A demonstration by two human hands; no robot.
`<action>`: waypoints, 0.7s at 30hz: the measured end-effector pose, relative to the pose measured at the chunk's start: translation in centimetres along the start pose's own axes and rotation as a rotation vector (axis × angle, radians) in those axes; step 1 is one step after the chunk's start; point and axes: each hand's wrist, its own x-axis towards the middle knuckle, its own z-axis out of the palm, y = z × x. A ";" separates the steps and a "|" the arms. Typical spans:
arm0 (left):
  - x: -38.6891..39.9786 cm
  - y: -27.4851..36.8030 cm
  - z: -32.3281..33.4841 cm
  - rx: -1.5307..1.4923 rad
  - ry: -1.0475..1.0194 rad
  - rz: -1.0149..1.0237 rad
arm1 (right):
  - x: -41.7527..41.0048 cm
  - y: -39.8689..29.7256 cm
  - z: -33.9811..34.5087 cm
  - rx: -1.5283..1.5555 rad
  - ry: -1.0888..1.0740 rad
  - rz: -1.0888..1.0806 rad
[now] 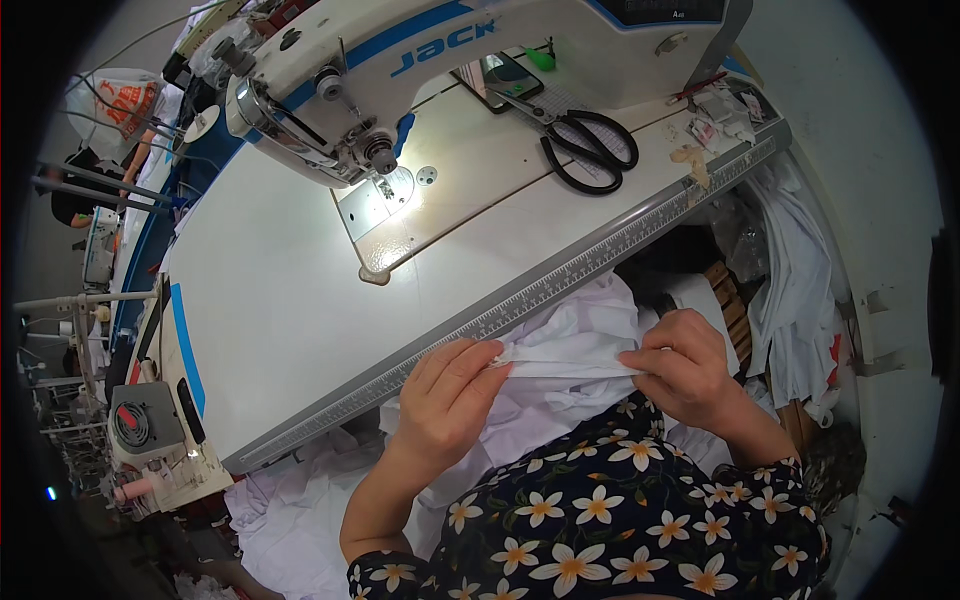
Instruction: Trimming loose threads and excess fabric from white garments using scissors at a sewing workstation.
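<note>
Between my two hands a piece of white fabric (pixel 570 356) is stretched over my lap, just in front of the table edge. My left hand (pixel 450 394) pinches one end of a folded edge between thumb and fingers. The other end is gripped by my right hand (pixel 679 367), its fingers curled in. More of the cloth hangs in loose folds below and to the left. Beyond the table edge stands a Jack sewing machine (pixel 360 82), its lamp lighting the needle plate (pixel 386 196). No fabric lies under the presser foot.
Black-handled scissors (pixel 592 154) and a smartphone (pixel 506 79) lie on the machine bed. A ruler strip (pixel 555 283) runs along the front edge of the white table (pixel 285 300). White fabric strips (pixel 795 300) hang at right. A thread winder (pixel 146 416) sits at left; a person (pixel 86 180) is behind.
</note>
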 end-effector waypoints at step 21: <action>0.0 0.3 0.1 0.052 -0.018 0.043 | 3.4 -1.2 -2.8 0.078 -0.122 0.083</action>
